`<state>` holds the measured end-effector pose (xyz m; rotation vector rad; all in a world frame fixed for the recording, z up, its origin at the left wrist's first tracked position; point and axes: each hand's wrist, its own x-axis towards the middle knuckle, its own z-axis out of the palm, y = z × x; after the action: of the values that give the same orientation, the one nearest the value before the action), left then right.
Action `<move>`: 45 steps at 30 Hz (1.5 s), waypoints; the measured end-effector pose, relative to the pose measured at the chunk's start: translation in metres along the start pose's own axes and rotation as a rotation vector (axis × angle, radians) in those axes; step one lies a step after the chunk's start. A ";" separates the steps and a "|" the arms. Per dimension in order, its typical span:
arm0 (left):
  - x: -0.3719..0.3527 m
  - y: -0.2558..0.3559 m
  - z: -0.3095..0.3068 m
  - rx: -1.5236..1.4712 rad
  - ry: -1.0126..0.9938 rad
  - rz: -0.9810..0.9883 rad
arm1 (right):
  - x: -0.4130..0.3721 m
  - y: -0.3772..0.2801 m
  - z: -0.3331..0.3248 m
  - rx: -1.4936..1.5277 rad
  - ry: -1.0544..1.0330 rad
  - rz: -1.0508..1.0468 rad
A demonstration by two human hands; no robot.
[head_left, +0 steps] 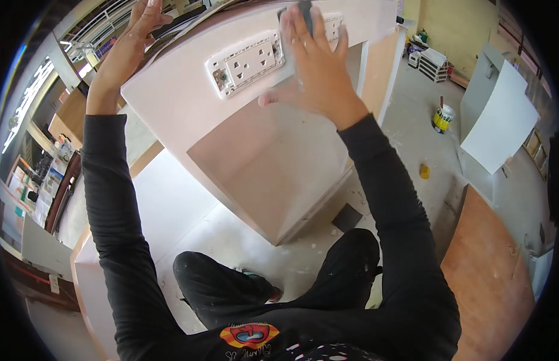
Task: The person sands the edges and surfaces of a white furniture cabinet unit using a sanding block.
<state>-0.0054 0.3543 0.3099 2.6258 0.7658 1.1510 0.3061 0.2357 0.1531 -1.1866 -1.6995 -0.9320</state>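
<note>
Black knees (pixel 213 283) on dusty floor (pixel 412 138); left hand (pixel 126 51) open on pale cabinet (pixel 183 102), right hand (pixel 315 66) flat over dark pad (pixel 305 9).

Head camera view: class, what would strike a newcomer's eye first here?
The big pale pink wooden cabinet fills the centre, with a white double socket plate on its upper face. The person's right hand lies flat beside that plate, fingers over a small dark block, while the left hand rests on the cabinet's far left edge. A yellow paint tin stands on the floor at right.
</note>
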 end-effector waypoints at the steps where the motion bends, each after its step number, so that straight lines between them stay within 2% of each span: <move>1: 0.001 0.001 0.001 -0.005 0.005 0.004 | -0.008 0.001 0.008 0.005 0.015 -0.002; 4: -0.002 0.013 0.007 -0.033 0.036 0.014 | -0.038 -0.005 0.024 -0.038 0.007 0.029; 6: 0.001 0.024 0.012 -0.197 0.062 -0.036 | -0.022 0.003 0.025 -0.042 0.016 0.019; 10: -0.012 0.062 0.021 -0.135 0.059 -0.122 | -0.025 0.009 0.029 0.013 0.000 0.008; 12: -0.019 0.087 0.028 -0.010 0.118 -0.133 | -0.036 0.008 0.041 0.042 0.026 0.036; 13: -0.015 0.065 0.020 -0.007 0.128 -0.135 | -0.037 0.007 0.047 0.078 0.054 0.060; 15: -0.002 0.003 0.000 -0.170 -0.031 -0.021 | -0.039 0.004 0.049 0.128 0.078 0.066; 17: 0.000 0.008 0.001 -0.124 -0.001 -0.029 | -0.034 0.004 0.054 0.170 0.108 0.057; 19: -0.001 0.011 0.006 -0.070 0.028 -0.036 | -0.034 0.003 0.061 0.466 0.288 0.032; 22: -0.005 0.021 0.009 -0.167 0.024 -0.135 | -0.045 0.017 0.061 0.320 0.202 -0.032; 25: -0.008 0.045 0.017 -0.072 0.056 -0.071 | -0.052 0.010 0.061 0.178 0.156 0.026; 29: -0.013 0.062 0.019 -0.031 0.041 -0.078 | -0.011 0.005 0.038 0.226 0.197 0.051; 31: -0.009 0.053 0.016 -0.069 0.020 -0.079 | 0.024 0.016 0.029 0.170 0.237 -0.057; 36: -0.017 0.071 0.018 -0.028 0.001 -0.008 | -0.029 0.004 0.045 0.190 0.172 0.026; 38: -0.022 0.094 0.026 0.010 0.076 -0.141 | -0.023 0.003 0.043 0.206 0.169 0.069; 40: -0.018 0.072 0.017 -0.002 0.021 -0.082 | 0.010 0.015 0.029 0.129 0.199 -0.028; 43: -0.018 0.061 0.015 -0.027 -0.019 -0.028 | 0.025 0.019 0.025 0.098 0.172 -0.049; 44: -0.017 0.061 0.015 -0.020 -0.011 -0.012 | 0.015 0.019 0.028 0.089 0.173 -0.060; 45: -0.009 0.035 0.002 -0.023 -0.010 -0.005 | -0.012 0.014 0.037 0.112 0.136 -0.013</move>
<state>0.0039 0.3198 0.3151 2.6078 0.7529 1.1369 0.3140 0.2692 0.1302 -1.0170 -1.6306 -0.8924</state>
